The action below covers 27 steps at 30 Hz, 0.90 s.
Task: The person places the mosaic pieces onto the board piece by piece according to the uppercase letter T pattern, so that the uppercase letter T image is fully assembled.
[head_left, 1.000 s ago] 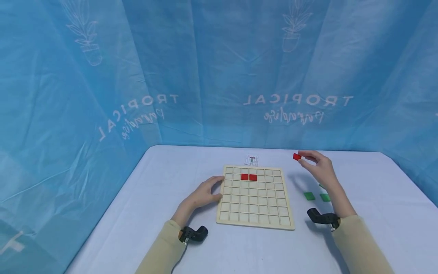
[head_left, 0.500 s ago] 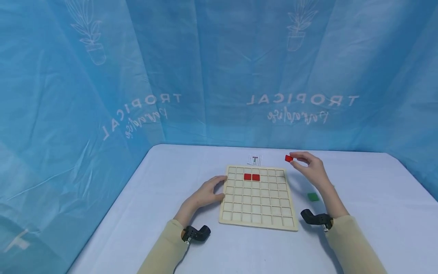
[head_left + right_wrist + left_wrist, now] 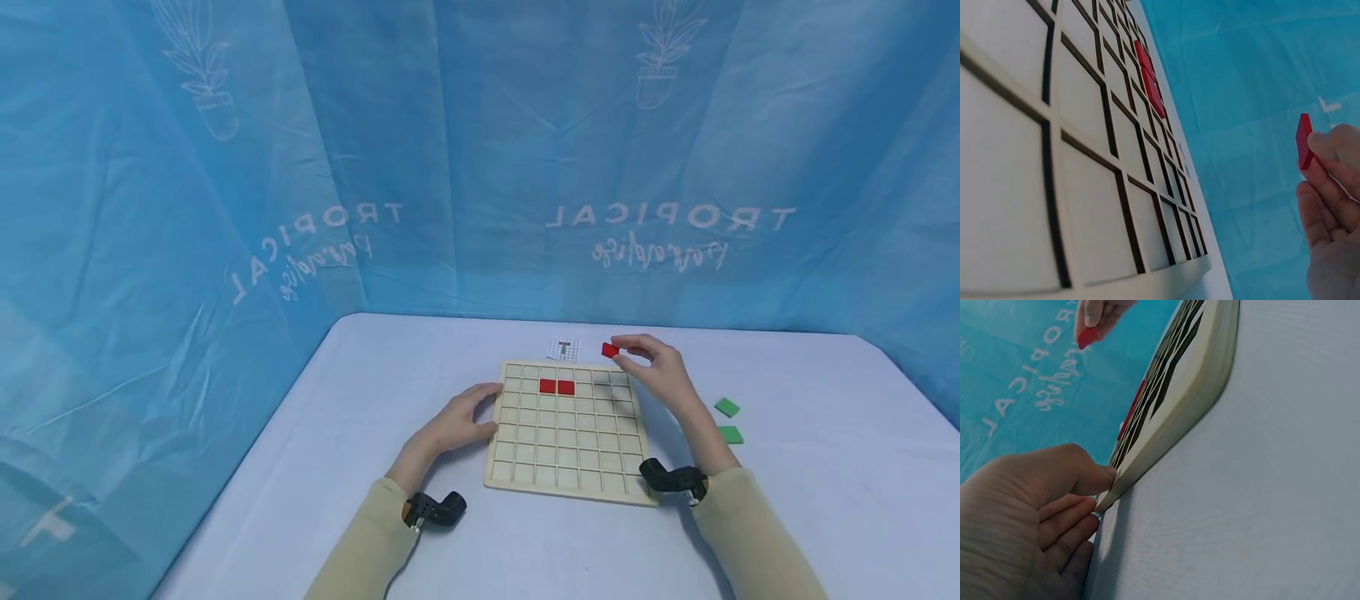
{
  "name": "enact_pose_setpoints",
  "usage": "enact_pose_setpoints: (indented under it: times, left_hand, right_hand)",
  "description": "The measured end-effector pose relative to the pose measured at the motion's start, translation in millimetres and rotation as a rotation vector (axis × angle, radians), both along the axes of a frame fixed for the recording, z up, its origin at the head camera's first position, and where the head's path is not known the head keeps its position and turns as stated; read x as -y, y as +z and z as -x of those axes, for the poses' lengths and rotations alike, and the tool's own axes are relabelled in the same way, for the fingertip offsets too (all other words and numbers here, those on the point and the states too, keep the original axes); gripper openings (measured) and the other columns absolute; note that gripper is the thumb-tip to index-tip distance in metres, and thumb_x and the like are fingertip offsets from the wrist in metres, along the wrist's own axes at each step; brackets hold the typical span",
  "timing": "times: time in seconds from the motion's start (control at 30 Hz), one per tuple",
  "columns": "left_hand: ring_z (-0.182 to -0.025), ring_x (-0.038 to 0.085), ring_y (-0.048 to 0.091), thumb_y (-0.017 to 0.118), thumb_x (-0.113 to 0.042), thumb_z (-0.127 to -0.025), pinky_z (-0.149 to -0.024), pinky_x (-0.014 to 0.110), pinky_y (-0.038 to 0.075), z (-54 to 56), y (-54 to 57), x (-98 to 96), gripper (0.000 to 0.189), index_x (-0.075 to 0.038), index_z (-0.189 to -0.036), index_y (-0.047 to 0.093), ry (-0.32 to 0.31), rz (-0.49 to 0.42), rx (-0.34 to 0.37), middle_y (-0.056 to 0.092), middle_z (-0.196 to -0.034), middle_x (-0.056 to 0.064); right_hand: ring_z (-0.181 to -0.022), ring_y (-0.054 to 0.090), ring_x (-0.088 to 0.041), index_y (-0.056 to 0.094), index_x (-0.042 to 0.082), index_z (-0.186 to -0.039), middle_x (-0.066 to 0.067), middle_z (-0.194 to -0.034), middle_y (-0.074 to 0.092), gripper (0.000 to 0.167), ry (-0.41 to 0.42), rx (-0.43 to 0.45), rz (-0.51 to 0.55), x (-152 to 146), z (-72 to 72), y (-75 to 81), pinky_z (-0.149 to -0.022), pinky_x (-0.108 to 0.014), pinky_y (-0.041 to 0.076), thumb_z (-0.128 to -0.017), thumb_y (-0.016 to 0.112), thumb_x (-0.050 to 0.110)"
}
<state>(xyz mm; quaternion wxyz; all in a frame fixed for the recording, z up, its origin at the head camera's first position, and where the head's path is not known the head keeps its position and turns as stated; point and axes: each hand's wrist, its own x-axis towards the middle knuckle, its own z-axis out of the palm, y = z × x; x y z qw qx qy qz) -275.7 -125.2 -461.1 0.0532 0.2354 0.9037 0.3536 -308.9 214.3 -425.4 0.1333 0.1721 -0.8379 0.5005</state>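
Note:
My right hand (image 3: pixel 656 371) pinches a red square tile (image 3: pixel 611 350) between thumb and fingertips, raised over the far right corner of a pale grid board (image 3: pixel 567 437). In the right wrist view the same red tile (image 3: pixel 1304 141) stands on edge at the fingertips. Two more red tiles (image 3: pixel 557 387) lie side by side in the board's second row from the far edge. My left hand (image 3: pixel 455 421) rests at the board's left edge, thumb and forefinger spread apart along it. The left wrist view shows the thumb (image 3: pixel 1088 475) touching that edge, the other fingers extended.
Just beyond the board lies a small printed grid card (image 3: pixel 564 349) with a red and green T. Right of the board, green tiles (image 3: pixel 727 407) lie on the white table (image 3: pixel 832 500), close to my right forearm. A blue curtain (image 3: pixel 480 167) hangs behind the table.
My right hand has carried the red tile leftward, from right of the board to over its far right corner. The left hand stays at the board's edge. The head view has shifted slightly.

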Motion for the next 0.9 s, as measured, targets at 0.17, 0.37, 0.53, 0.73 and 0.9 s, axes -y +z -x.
enact_pose_setpoints:
  times: [0.17,0.37,0.53,0.73,0.9]
  left_hand:
    - [-0.136,0.026,0.031,0.064,-0.015,-0.085,-0.112,0.04,0.026,1.5,0.1,1.0,0.065,-0.006,-0.144,0.038,-0.005,-0.015,-0.007,0.039,-0.145,0.011]
    - [-0.136,0.025,0.03,0.064,-0.016,-0.085,-0.112,0.04,0.026,1.3,-2.2,0.9,0.066,-0.006,-0.144,0.037,0.001,-0.013,0.015,0.038,-0.146,0.01]
    - [-0.136,0.026,0.03,0.064,-0.016,-0.084,-0.112,0.041,0.026,0.6,-2.7,0.8,0.065,-0.006,-0.144,0.038,-0.003,-0.013,0.003,0.039,-0.146,0.01]
    - [-0.136,0.026,0.03,0.063,-0.018,-0.084,-0.111,0.041,0.026,0.7,-2.4,0.4,0.066,-0.007,-0.144,0.038,0.006,-0.004,0.004,0.039,-0.146,0.009]
    - [-0.136,0.026,0.031,0.063,-0.018,-0.084,-0.111,0.041,0.026,1.3,-3.1,0.6,0.066,-0.006,-0.144,0.038,0.005,-0.007,0.004,0.039,-0.145,0.009]
  right_hand:
    - [-0.115,0.052,-0.033,0.061,0.002,-0.12,-0.014,-0.122,0.058,0.036,0.03,0.034,0.037,6.5,1.7,-0.9,-0.097,-0.055,0.042,-0.089,0.067,0.02]
    - [-0.115,0.052,-0.035,0.062,0.002,-0.12,-0.016,-0.121,0.059,0.035,0.028,0.067,0.037,15.3,1.3,-3.9,-0.097,-0.054,0.042,-0.089,0.067,0.017]
    - [-0.115,0.051,-0.039,0.06,-0.003,-0.12,-0.022,-0.12,0.058,0.033,0.046,0.079,0.033,24.2,-8.1,3.2,-0.097,-0.057,0.04,-0.089,0.065,0.009]
    - [-0.113,0.051,-0.044,0.06,-0.005,-0.117,-0.024,-0.117,0.059,0.03,0.078,0.088,0.022,30.3,-15.5,9.0,-0.096,-0.057,0.042,-0.089,0.064,0.006]
    - [-0.115,0.05,-0.043,0.06,-0.005,-0.118,-0.024,-0.118,0.058,0.03,0.088,0.118,0.002,32.0,-19.1,7.4,-0.096,-0.055,0.043,-0.09,0.063,0.005]
